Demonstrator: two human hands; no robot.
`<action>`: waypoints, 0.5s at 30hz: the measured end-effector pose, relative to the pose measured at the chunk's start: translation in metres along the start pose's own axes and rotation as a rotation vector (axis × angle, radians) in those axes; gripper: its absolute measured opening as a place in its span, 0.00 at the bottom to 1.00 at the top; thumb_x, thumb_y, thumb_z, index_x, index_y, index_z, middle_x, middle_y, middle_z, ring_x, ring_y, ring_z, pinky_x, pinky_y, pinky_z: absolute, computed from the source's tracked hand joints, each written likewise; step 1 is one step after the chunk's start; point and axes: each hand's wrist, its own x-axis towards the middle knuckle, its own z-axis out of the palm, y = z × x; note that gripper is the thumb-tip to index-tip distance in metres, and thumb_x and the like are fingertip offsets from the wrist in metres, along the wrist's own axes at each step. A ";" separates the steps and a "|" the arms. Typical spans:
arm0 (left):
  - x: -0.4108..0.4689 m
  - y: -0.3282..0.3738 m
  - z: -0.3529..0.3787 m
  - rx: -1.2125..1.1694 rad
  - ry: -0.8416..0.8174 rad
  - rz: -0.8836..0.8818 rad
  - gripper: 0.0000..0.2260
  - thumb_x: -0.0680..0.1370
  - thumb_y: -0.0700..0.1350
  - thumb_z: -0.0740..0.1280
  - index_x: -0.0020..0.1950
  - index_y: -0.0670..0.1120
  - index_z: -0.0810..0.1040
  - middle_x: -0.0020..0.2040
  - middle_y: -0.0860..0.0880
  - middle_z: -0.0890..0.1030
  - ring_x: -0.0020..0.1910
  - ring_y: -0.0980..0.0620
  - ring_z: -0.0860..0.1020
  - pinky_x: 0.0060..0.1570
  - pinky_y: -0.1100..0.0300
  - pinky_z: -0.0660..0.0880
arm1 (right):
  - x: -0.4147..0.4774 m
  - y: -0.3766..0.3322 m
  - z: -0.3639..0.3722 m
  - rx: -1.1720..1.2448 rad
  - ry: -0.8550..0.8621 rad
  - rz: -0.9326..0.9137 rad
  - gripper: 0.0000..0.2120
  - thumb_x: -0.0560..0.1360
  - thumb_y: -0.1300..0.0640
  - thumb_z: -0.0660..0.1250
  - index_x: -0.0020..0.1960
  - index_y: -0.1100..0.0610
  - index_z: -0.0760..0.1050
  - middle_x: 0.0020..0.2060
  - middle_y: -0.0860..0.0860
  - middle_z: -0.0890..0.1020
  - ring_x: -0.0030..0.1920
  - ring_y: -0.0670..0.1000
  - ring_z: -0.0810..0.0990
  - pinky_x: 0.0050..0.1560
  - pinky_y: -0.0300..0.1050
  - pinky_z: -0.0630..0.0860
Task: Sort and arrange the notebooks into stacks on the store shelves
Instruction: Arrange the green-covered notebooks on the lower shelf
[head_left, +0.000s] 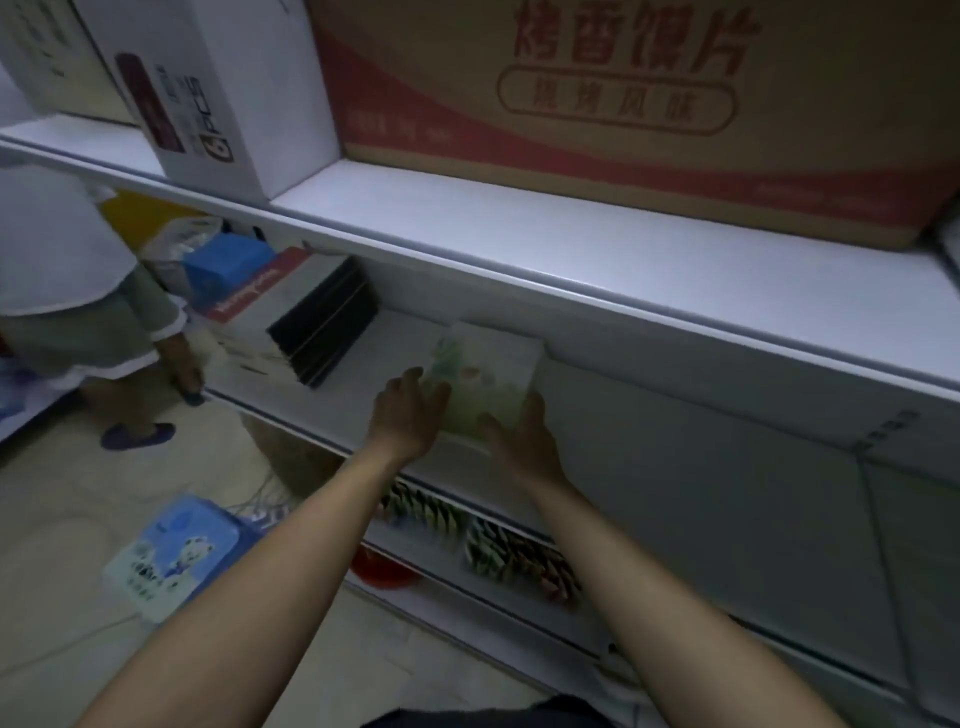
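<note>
Shelving of white metal (519, 228) fills the view, with a big brown-and-red cardboard carton (623, 104) on its top board. On the middle shelf (400, 338) a row of thin black-covered notebooks (324, 322) leans to the left. Just right of it, and apart from it, lies the pale green stack of illustrated notebooks (493, 369), flat and near the front lip. A blue notebook with a cartoon cover (176, 556) lies on the floor, probably waiting its turn. The step in hand looks like squaring and seating the green stack. The left hand (408, 415) has a spread grip, its fingers straight against the stack's left edge. The right hand (522, 447) covers the near right corner; whether its grip curls under the edge cannot be told through the blur. To do this well, press both sides inward together so that the covers line up. Then slide the whole stack back from the lip, keeping a gap from the black row so that the kinds stay separate.
</note>
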 end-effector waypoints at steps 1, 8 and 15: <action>0.008 -0.001 0.000 0.005 -0.020 0.006 0.27 0.85 0.57 0.59 0.79 0.42 0.66 0.72 0.35 0.73 0.69 0.34 0.73 0.68 0.44 0.70 | 0.002 -0.004 0.004 0.062 0.047 0.052 0.38 0.80 0.48 0.67 0.80 0.58 0.50 0.74 0.59 0.68 0.70 0.61 0.72 0.63 0.50 0.71; 0.045 -0.003 -0.007 -0.099 -0.207 -0.079 0.34 0.81 0.62 0.64 0.78 0.40 0.64 0.73 0.36 0.71 0.69 0.37 0.73 0.68 0.46 0.71 | 0.015 -0.025 0.023 0.332 0.282 0.337 0.40 0.76 0.48 0.70 0.79 0.59 0.54 0.73 0.58 0.69 0.69 0.60 0.73 0.63 0.52 0.75; 0.054 -0.008 -0.025 -0.279 -0.328 -0.112 0.34 0.78 0.59 0.71 0.65 0.27 0.75 0.62 0.29 0.79 0.38 0.44 0.78 0.37 0.59 0.72 | 0.011 -0.027 0.024 0.527 0.305 0.465 0.18 0.71 0.61 0.71 0.58 0.63 0.72 0.55 0.57 0.78 0.50 0.57 0.78 0.49 0.54 0.82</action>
